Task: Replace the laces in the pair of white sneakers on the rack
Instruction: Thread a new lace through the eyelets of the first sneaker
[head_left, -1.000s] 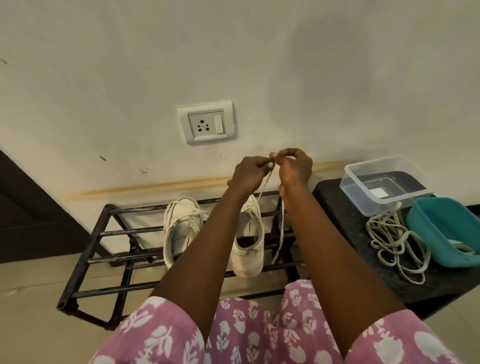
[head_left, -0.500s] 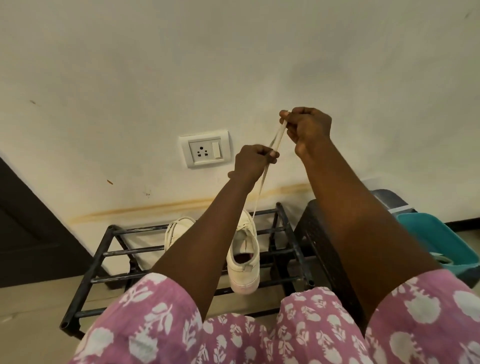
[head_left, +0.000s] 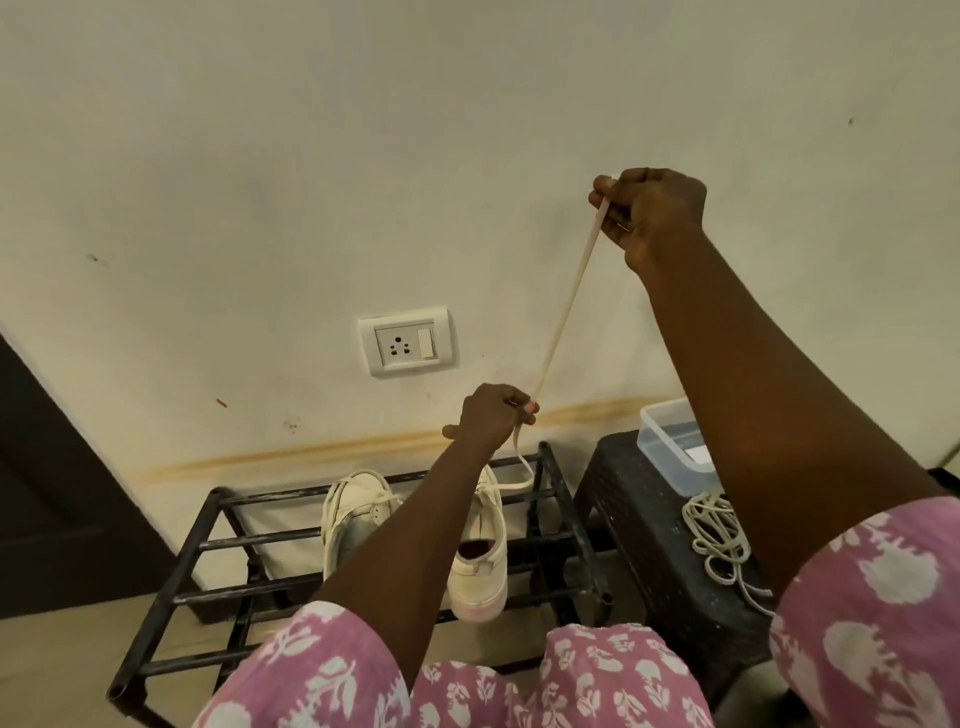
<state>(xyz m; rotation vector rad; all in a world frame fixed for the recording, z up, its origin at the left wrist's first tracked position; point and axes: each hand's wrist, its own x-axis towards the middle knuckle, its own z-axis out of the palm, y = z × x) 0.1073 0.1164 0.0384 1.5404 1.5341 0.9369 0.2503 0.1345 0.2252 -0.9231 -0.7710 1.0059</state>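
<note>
Now pinching a pale lace (head_left: 566, 306) in the right grip (head_left: 649, 218), fingers curled round its upper end, raised high in front of the wall (head_left: 311, 156). Pinching the same lace lower down in the left grip (head_left: 491, 415), thumb and fingertips closed on it, just above the far rail of the black rack (head_left: 208, 545). Between the two grips, drawn taut and straight, slanting down to the left. Below the left grip, hanging slack, curling into one loop and running to the far part of the right sneaker (head_left: 478, 566); exactly where it enters, impossible to tell behind the forearm.

Standing on the top tier of the rack, that sneaker, heel toward the camera over the front bar, opening upward. Beside it to the left, the left sneaker (head_left: 353, 519), also on the top tier, partly hidden by the left forearm crossing between the two.

Just right of the rack, a black surface (head_left: 639, 519) carrying a clear box (head_left: 670, 447) at its far side and a heap of loose laces (head_left: 719, 540) just in front of the box, both partly covered by the right forearm.

On the wall above the rack, a white socket (head_left: 408, 340). Along the bottom edge, pink floral sleeves (head_left: 322, 670).
</note>
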